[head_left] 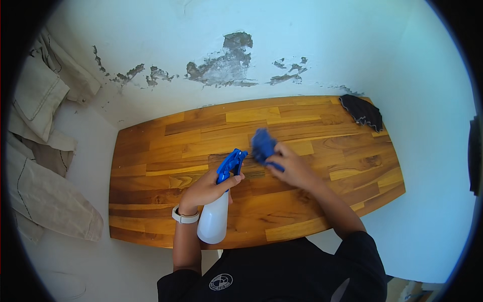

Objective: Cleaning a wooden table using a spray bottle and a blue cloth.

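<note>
My left hand (207, 188) is closed around the neck of a spray bottle (213, 221) with a translucent white body and a blue trigger head. Its nozzle points up and to the right, and the fingers are partly hidden behind the neck. To the right, my right hand (290, 166) grips a blue object (263, 145) with a blurred, bunched head and a blue lower end; whether it is a cloth or a brush, I cannot tell. Both are over the middle of a wooden tabletop (358, 143), where a darker patch shows between the hands.
A black cloth (362, 112) with a pale stitched edge lies at the tabletop's back right corner. Behind stands a white wall (324, 37) with peeling patches. Beige fabric garments (53, 188) hang at the left. A white wall also borders the right side.
</note>
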`<state>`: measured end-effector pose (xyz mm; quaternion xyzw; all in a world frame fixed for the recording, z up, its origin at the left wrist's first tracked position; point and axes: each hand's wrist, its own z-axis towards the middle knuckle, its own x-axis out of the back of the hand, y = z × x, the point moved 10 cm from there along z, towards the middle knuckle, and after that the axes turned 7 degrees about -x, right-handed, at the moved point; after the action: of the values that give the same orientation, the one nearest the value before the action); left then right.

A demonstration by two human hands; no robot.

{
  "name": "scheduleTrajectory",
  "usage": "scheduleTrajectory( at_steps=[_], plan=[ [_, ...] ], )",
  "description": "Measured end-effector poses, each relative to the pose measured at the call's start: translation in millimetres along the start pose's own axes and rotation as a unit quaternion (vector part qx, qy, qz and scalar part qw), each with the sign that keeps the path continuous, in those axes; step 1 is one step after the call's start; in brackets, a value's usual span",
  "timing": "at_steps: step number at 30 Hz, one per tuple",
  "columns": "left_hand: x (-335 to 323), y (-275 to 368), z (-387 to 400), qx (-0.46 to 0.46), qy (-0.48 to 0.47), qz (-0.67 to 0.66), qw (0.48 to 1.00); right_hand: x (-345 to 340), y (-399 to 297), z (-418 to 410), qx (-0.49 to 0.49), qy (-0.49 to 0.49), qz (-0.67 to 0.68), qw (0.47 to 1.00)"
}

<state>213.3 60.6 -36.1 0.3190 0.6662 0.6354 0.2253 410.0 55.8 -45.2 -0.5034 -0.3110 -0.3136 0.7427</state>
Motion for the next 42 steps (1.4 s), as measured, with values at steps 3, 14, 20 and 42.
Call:
scheduleTrajectory(
  at_steps=[3,14,20,42],
  plan=[
    [-1.7,0.3,0.9,0.001,0.003,-0.020,1.000,-24.1,-37.3,-15.2,0.098,-0.077,0.059,0.990],
    [-1.3,-1.4,-0.1,0.023,-0.002,-0.010,1.000,-7.4,-14.0,-3.1,0.044,-0.058,0.084,0.994],
    [-0.6,2.6,3.3,0.000,-0.006,0.003,1.000,52.0,78.7,11.8,-0.120,0.078,-0.008,0.990],
    [0.4,-4.1,0.0,0.013,0.004,-0.007,1.000,-5.6,-13.4,-7.9,0.057,-0.052,0.068,0.995]
  ],
)
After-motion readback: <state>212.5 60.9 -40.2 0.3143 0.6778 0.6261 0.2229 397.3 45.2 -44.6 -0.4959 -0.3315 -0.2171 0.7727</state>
